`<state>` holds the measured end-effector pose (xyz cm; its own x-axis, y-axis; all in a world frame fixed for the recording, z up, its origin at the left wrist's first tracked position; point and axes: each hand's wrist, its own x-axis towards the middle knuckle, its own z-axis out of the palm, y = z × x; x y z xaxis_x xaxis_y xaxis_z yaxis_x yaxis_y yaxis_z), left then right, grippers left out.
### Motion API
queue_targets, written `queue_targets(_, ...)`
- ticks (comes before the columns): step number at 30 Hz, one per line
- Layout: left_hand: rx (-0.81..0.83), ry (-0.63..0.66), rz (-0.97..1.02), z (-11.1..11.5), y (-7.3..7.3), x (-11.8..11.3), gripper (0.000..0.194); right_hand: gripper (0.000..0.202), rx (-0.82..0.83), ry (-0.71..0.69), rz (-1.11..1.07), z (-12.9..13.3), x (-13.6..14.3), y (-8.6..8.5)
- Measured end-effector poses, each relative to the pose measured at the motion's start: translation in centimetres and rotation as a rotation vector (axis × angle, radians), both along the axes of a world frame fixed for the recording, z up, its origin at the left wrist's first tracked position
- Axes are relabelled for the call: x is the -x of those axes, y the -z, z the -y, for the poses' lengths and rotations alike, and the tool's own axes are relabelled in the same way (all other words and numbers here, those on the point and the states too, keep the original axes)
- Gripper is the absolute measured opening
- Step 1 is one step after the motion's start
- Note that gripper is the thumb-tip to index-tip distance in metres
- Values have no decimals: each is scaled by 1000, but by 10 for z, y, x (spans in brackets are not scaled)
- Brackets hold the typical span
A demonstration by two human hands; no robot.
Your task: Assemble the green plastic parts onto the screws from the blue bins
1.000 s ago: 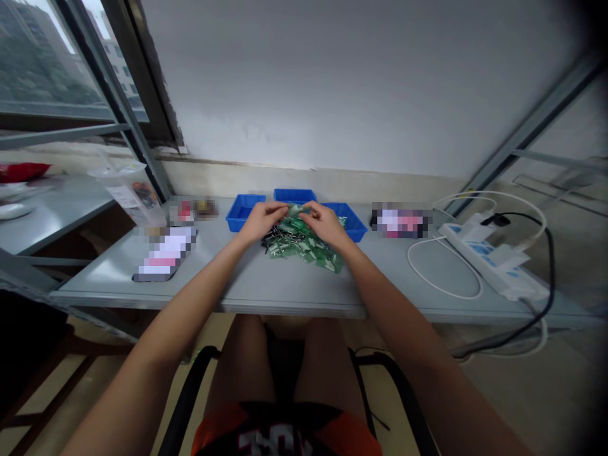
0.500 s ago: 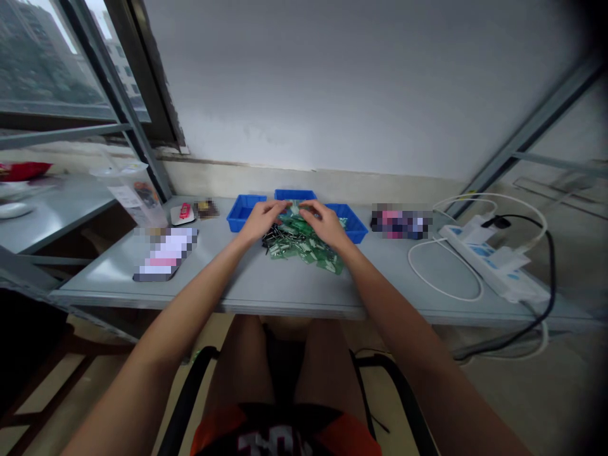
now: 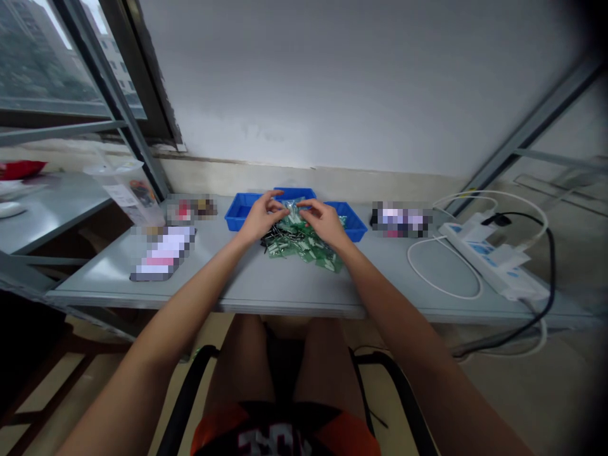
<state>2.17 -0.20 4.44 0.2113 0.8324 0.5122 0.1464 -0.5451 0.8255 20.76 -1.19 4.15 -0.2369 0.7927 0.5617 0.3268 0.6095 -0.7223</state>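
Observation:
Both hands meet above a pile of small green-and-clear packets (image 3: pixel 316 252) mixed with dark and metallic small parts (image 3: pixel 285 237). Between them is a clear, shiny plastic packet (image 3: pixel 293 209). My left hand (image 3: pixel 261 218) pinches its left side with thumb and fingers. My right hand (image 3: pixel 323 221) has its fingers closed on the packet's right side. Blue trays stand behind and beside the hands: the left tray (image 3: pixel 237 212), the rear tray (image 3: pixel 294 192) and the right tray (image 3: pixel 354 225), which holds some green packets.
On the grey table (image 3: pixel 285 288), a blurred phone (image 3: pixel 164 253) and a plastic cup (image 3: pixel 133 196) are at the left. A second blurred device (image 3: pixel 400 220) lies right of the trays. A white power strip (image 3: pixel 494 259) with plugs and looping cables occupies the right side.
The clear packet now shows more plainly between my fingertips, and my left hand's fingers are more raised and curled. The view has shifted slightly.

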Motion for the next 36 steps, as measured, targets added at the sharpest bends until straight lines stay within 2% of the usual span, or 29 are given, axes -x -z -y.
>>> queue_targets(6, -25, -7, -89, 3, -2, 1, 23, 22, 18, -11, -95, -1, 2, 0)
queue_targets(11, -128, -22, -207, 6, -2, 2, 26, 24, 25, -24, -125, 0, 3, -1)
queue_targets(18, -236, -95, -325, 10, -4, 3, 34, 22, -58, 70, 64, 6, 0, -5)
queue_targets(22, -263, -142, -321, 9, -4, 4, 32, 25, -56, 44, 70, 6, 0, -6)
queue_targets(29, -307, -256, -280, 11, -3, 0, 33, 26, 35, -78, 38, 8, -1, -7)
queue_targets(36, -293, -222, -259, 14, -3, -1, 32, 25, 48, -84, -15, 8, 1, -6)
